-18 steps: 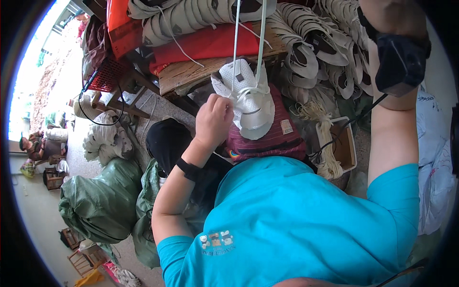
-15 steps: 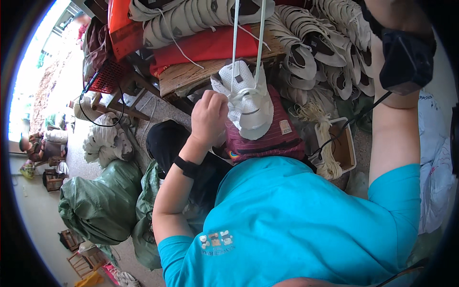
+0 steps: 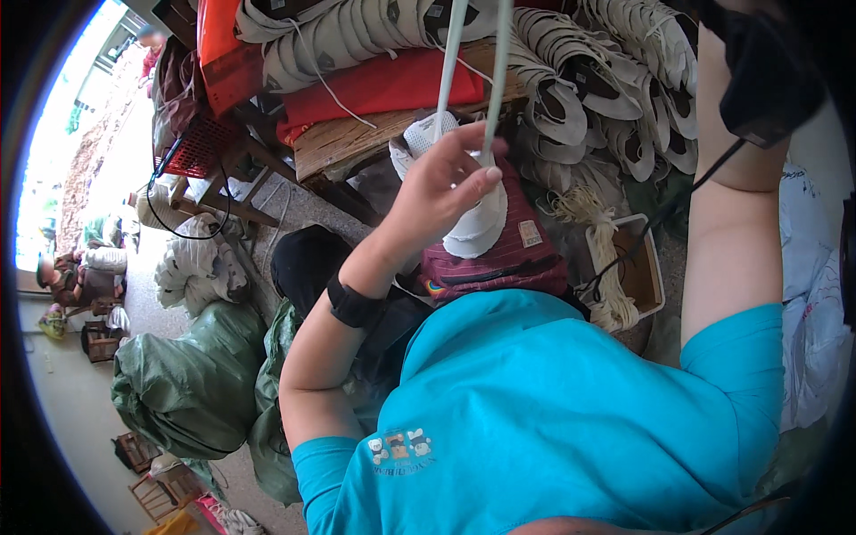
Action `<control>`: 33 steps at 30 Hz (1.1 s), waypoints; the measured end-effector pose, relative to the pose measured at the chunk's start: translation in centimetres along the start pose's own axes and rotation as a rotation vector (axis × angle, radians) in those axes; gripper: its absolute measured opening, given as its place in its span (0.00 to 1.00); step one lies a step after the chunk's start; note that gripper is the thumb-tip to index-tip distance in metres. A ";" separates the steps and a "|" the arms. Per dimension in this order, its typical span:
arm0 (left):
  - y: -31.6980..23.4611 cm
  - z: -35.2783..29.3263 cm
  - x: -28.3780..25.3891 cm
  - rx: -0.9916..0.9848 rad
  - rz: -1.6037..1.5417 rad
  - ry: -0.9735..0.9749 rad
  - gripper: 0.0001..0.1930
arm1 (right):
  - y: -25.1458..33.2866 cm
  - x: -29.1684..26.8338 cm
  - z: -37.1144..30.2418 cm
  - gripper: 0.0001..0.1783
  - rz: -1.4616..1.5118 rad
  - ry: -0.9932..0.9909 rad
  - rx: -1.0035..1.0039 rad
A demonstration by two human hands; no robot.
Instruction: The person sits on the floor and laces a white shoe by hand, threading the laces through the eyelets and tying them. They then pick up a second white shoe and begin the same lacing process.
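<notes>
A white shoe upper (image 3: 473, 239) with a mesh part lies on a maroon striped cloth item (image 3: 495, 275) in front of my body. Two strands of a pale flat shoelace (image 3: 501, 62) run taut from it up past the top edge. Over the upper, my left hand (image 3: 439, 185) covers its middle, the index finger stretched out and the thumb apart from it. One strand passes by these fingers; I see no grip on it. My right forearm (image 3: 736, 236) is raised along the right side, a black device at its wrist. The right hand itself lies beyond the top edge.
Stacked grey-white shoe uppers (image 3: 352, 49) lie on red cloth on a wooden bench (image 3: 334, 147). More uppers (image 3: 571, 89) pile up at the right. A hank of cream laces (image 3: 613, 276) hangs over a white-rimmed box (image 3: 658, 272). Green sacks (image 3: 192, 379) stand at the left.
My left hand has moved right, from the side of the upper to over it, and its curled fingers have spread. The lace strands have shifted slightly right at the top.
</notes>
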State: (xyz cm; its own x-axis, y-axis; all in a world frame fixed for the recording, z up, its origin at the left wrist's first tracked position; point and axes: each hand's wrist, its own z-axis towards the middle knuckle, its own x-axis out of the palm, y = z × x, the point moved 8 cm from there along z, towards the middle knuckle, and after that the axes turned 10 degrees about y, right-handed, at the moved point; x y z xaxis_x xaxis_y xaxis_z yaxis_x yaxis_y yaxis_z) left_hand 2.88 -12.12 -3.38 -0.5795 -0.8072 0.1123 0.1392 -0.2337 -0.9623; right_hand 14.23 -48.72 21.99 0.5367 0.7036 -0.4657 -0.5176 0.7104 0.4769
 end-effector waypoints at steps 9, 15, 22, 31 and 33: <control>-4.1 -3.8 -13.6 0.171 -0.299 -0.437 0.13 | 6.4 18.8 -10.4 0.08 0.013 0.511 -0.238; -3.2 -7.9 -20.1 0.193 -0.437 -0.613 0.13 | 7.7 26.4 -25.6 0.08 0.239 0.909 -0.317; -2.9 -11.3 -20.0 0.126 -0.310 -0.816 0.15 | 9.2 27.7 -25.9 0.09 0.311 0.885 -0.437; -1.7 -12.2 -22.9 0.214 -0.683 -0.550 0.13 | 7.7 26.3 -28.6 0.07 0.082 0.533 -0.551; -3.0 -13.4 -24.6 0.252 -0.604 -0.617 0.14 | 6.3 26.7 -27.9 0.08 0.201 0.667 -0.424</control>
State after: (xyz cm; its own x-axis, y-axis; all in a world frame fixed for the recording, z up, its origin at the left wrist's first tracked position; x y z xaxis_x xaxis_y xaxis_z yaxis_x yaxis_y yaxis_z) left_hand 5.97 15.73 -6.59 -0.0870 -0.6392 0.7641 0.1644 -0.7657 -0.6218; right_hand 6.73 -25.05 -8.30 -0.0338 0.5840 -0.8111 -0.8415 0.4212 0.3383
